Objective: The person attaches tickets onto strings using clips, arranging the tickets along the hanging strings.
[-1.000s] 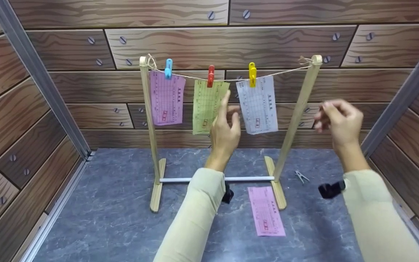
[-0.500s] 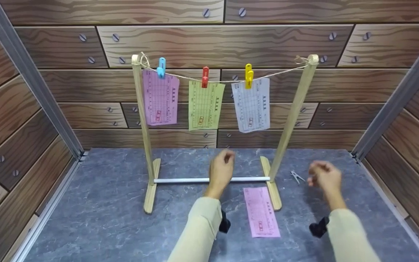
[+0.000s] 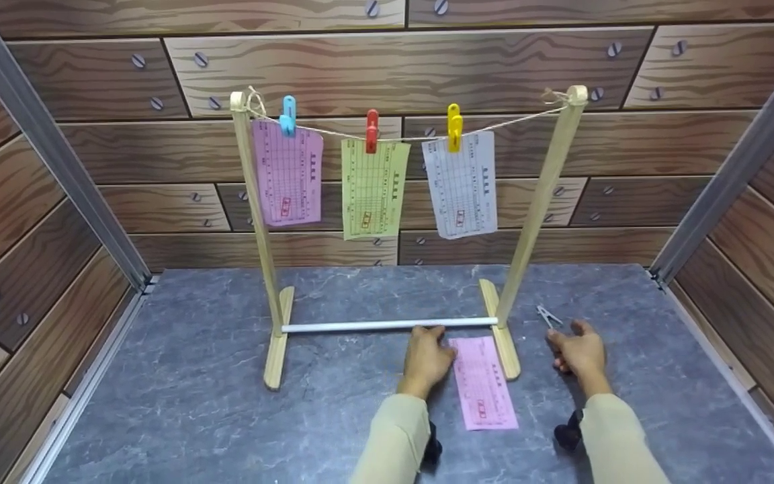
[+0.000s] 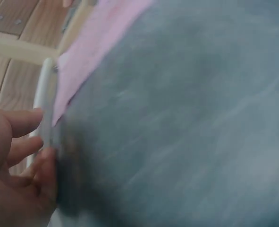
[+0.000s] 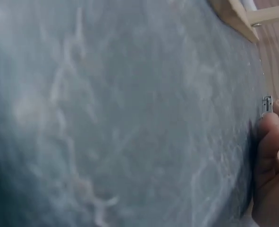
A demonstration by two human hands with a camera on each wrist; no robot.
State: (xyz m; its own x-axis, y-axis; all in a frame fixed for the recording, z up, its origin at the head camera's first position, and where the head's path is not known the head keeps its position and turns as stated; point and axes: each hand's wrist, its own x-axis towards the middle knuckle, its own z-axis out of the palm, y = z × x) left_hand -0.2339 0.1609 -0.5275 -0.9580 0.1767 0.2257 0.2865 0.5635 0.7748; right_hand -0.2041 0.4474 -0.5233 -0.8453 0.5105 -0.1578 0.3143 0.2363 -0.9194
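A pink printed slip [image 3: 484,386] lies flat on the grey marbled table. My left hand [image 3: 425,361] is low beside the slip's upper left corner, its fingers apart with nothing visible between them; in the left wrist view, the fingertips [image 4: 47,156] are close to the white crossbar. On the right, a grey clothespin [image 3: 548,316] rests on the table. My right hand [image 3: 580,353] reaches close to its near end, fingers bent. In the right wrist view the clothespin [image 5: 267,104] shows just past the fingertips, partly hidden; no clear grip is visible.
A wooden stand with a white crossbar [image 3: 387,325] holds a string. From it hang a pink slip [image 3: 289,175] on a blue clip, a green slip [image 3: 373,191] on a red clip and a white slip [image 3: 462,188] on a yellow clip. Wood-patterned walls surround the table.
My left hand has come down from beside the hanging green slip to the pink slip on the table. My right hand has dropped from the air to the grey clothespin.
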